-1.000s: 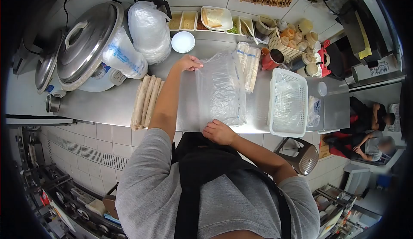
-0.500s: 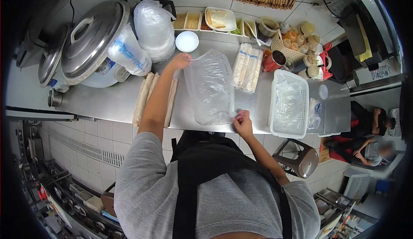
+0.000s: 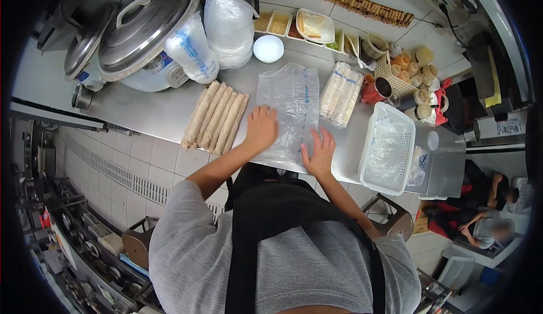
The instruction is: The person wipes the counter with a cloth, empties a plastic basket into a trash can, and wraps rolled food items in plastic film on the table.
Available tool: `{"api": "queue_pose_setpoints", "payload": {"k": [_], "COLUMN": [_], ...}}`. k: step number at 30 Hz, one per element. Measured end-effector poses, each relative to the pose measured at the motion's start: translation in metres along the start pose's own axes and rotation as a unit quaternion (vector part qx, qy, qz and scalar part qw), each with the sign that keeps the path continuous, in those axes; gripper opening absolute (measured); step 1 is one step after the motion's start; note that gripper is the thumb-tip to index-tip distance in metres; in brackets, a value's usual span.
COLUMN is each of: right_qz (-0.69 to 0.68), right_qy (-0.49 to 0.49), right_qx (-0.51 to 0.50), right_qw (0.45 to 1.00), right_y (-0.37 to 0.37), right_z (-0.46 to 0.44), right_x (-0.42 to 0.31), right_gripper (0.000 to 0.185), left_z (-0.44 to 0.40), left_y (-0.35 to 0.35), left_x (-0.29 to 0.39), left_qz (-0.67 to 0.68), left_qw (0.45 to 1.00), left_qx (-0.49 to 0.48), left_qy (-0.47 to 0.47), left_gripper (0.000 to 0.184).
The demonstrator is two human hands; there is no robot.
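Note:
A clear plastic bag (image 3: 289, 90) with small blue print lies flat on the steel counter in front of me. My left hand (image 3: 262, 128) rests on the bag's left side, fingers stretched out. Over its lower right edge, my right hand (image 3: 320, 153) has its fingers spread and holds nothing. Left of the bag, several long pale brown rolls (image 3: 215, 119) lie side by side, close to my left forearm. To the right, more rolls (image 3: 341, 94) lie packed in clear plastic.
A white basket (image 3: 408, 170) of clear plastic stands right of my hands. Behind are a white bowl (image 3: 268, 49), bundled plastic bags (image 3: 228, 28), large lidded pots (image 3: 147, 31), a red container (image 3: 375, 90) and a bottle basket (image 3: 390, 76). Two people sit at the far right.
The bag, held up by its corners before, now lies flat on the counter. Both hands have let go and opened, the left moving down onto it. The view has shifted slightly.

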State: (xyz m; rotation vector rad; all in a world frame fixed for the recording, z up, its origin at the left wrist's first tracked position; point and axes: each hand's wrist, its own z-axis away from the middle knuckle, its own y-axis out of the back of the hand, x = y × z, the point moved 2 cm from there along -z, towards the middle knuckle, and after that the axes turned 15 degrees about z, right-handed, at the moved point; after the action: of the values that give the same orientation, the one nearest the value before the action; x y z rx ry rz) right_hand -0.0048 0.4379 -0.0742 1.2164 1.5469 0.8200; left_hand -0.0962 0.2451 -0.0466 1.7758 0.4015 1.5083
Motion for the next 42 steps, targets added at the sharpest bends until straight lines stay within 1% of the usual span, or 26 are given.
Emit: {"api": "queue_pose_setpoints", "payload": {"k": [1, 2, 3, 5, 7, 10, 14, 17, 18, 19, 20, 22, 23, 24, 26, 27, 29, 30, 31, 32, 34, 35, 37, 38, 40, 42], "right_qz": [0.004, 0.002, 0.048, 0.09, 0.156, 0.185, 0.189, 0.192, 0.183, 0.174, 0.173, 0.087, 0.086, 0.036, -0.046, -0.076, -0.074, -0.067, -0.06, -0.061, 0.009, 0.007, 0.078, 0.076, 0.083, 0.056], "right_qy": [0.045, 0.049, 0.071, 0.1, 0.097, 0.088, 0.104, 0.109, 0.114, 0.119, 0.121, 0.135, 0.138, 0.209, 0.33, 0.383, 0.473, 0.501, 0.529, 0.53, 0.606, 0.605, 0.627, 0.626, 0.637, 0.631], "right_qx": [0.036, 0.035, 0.012, -0.012, -0.033, -0.078, -0.085, -0.125, -0.079, -0.033, -0.034, 0.05, 0.05, 0.028, -0.002, -0.01, -0.023, 0.021, 0.065, 0.065, 0.11, 0.109, -0.066, -0.069, -0.063, -0.042], "right_qw": [0.998, 0.998, 0.996, 0.991, 0.982, 0.976, 0.973, 0.967, 0.973, 0.977, 0.977, 0.986, 0.985, 0.977, 0.943, 0.921, 0.878, 0.862, 0.844, 0.843, 0.788, 0.788, 0.772, 0.773, 0.764, 0.773], "right_y": [0.0, -0.004, -0.01, -0.026, -0.047, -0.067, -0.078, -0.069, -0.062, -0.054, -0.049, -0.035, -0.037, -0.043, -0.054, -0.061, -0.077, -0.086, -0.097, -0.11, -0.129, -0.132, -0.13, -0.126, -0.117, -0.101], "right_z": [-0.014, -0.025, -0.034, -0.047, -0.054, -0.052, -0.053, -0.065, -0.071, -0.075, -0.081, -0.096, -0.107, -0.117, -0.136, -0.146, -0.164, -0.169, -0.175, -0.183, -0.189, -0.192, -0.196, -0.197, -0.197, -0.196], "right_x": [-0.005, -0.007, -0.01, -0.012, -0.004, 0.003, 0.01, 0.005, 0.003, -0.002, -0.008, -0.023, -0.034, -0.055, -0.103, -0.131, -0.182, -0.203, -0.218, -0.228, -0.241, -0.243, -0.244, -0.245, -0.241, -0.231], "right_gripper": [0.059, 0.059, 0.064, 0.07, 0.072, 0.073, 0.07, 0.067, 0.063, 0.059, 0.059, 0.046, 0.046, 0.039, 0.029, 0.027, 0.029, 0.031, 0.034, 0.034, 0.041, 0.041, 0.033, 0.033, 0.02, 0.016], "left_z": [0.017, 0.029, 0.035, 0.045, 0.045, 0.04, 0.037, 0.035, 0.037, 0.04, 0.042, 0.048, 0.052, 0.058, 0.067, 0.072, 0.081, 0.084, 0.086, 0.087, 0.09, 0.091, 0.092, 0.093, 0.094, 0.092], "left_y": [-0.013, -0.023, -0.028, -0.034, -0.044, -0.056, -0.067, -0.056, -0.042, -0.027, -0.007, 0.024, 0.043, 0.06, 0.091, 0.098, 0.109, 0.11, 0.109, 0.107, 0.103, 0.102, 0.102, 0.103, 0.102, 0.104], "left_x": [-0.006, -0.013, -0.019, -0.031, -0.05, -0.069, -0.08, -0.073, -0.063, -0.056, -0.051, -0.052, -0.06, -0.068, -0.082, -0.091, -0.107, -0.113, -0.12, -0.127, -0.129, -0.129, -0.126, -0.124, -0.121, -0.117], "left_qz": [-0.018, -0.036, -0.037, -0.052, -0.06, -0.061, -0.085, -0.072, -0.074, -0.074, -0.049, -0.025, -0.046, -0.067, -0.102, -0.103, -0.167, -0.168, -0.132, -0.095, -0.109, -0.123, -0.118, -0.111, -0.119, -0.129], "left_qw": [0.999, 0.997, 0.997, 0.995, 0.995, 0.994, 0.992, 0.996, 0.992, 0.992, 0.99, 0.987, 0.979, 0.968, 0.951, 0.951, 0.924, 0.924, 0.937, 0.943, 0.944, 0.944, 0.942, 0.94, 0.943, 0.947], "left_qx": [0.022, 0.044, 0.047, 0.032, 0.027, 0.03, 0.034, 0.024, 0.076, 0.076, 0.104, 0.134, 0.189, 0.24, 0.288, 0.287, 0.328, 0.327, 0.28, 0.232, 0.245, 0.258, 0.277, 0.297, 0.289, 0.277], "left_qy": [-0.028, -0.056, -0.052, -0.083, -0.078, -0.082, -0.084, -0.047, -0.073, -0.069, -0.077, -0.08, -0.055, -0.029, 0.044, 0.045, 0.105, 0.107, 0.163, 0.218, 0.194, 0.167, 0.147, 0.125, 0.113, 0.098], "left_gripper": [0.042, 0.05, 0.05, 0.064, 0.065, 0.067, 0.07, 0.074, 0.072, 0.072, 0.069, 0.066, 0.063, 0.06, 0.061, 0.061, 0.061, 0.061, 0.061, 0.061, 0.06, 0.06, 0.06, 0.06, 0.059, 0.058]}}
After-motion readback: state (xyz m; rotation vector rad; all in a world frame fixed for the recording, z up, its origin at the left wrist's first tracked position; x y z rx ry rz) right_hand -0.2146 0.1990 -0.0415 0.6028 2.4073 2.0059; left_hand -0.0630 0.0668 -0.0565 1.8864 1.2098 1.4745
